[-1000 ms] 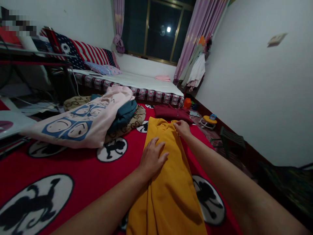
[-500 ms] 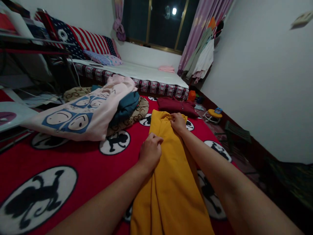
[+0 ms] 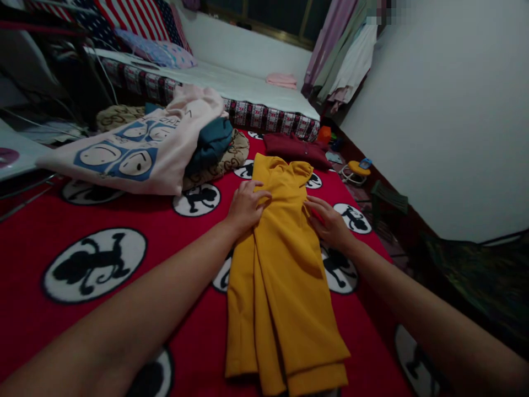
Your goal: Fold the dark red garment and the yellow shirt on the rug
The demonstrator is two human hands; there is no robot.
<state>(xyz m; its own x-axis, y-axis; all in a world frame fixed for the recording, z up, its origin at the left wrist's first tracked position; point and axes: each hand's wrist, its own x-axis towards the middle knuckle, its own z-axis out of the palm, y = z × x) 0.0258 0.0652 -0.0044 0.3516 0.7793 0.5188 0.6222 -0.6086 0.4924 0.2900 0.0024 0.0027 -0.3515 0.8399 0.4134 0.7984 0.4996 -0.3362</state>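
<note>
A pair of mustard-yellow trousers (image 3: 289,264) lies lengthwise on the red blanket (image 3: 177,264), waistband at the far end and leg hems toward me. My left hand (image 3: 248,207) rests on the left edge of the upper part, fingers spread over the fabric. At the opposite edge is my right hand (image 3: 328,223), its fingers apart and their tips touching the cloth. The waistband is a little crumpled. Just beyond it lies a folded maroon garment (image 3: 295,150).
A heap at left holds a pale pink printed garment (image 3: 165,149), a teal cloth (image 3: 210,143) and a tan patterned cloth (image 3: 235,151). Behind is a low bed (image 3: 235,91) with pillows. Right of the blanket stand a small yellow stool (image 3: 359,169) and a dark folding stool (image 3: 388,198).
My right hand has let go of the waistband and moved nearer along the right edge. My left hand's fingers have spread from a closed grip. The view has tilted down, showing the hems.
</note>
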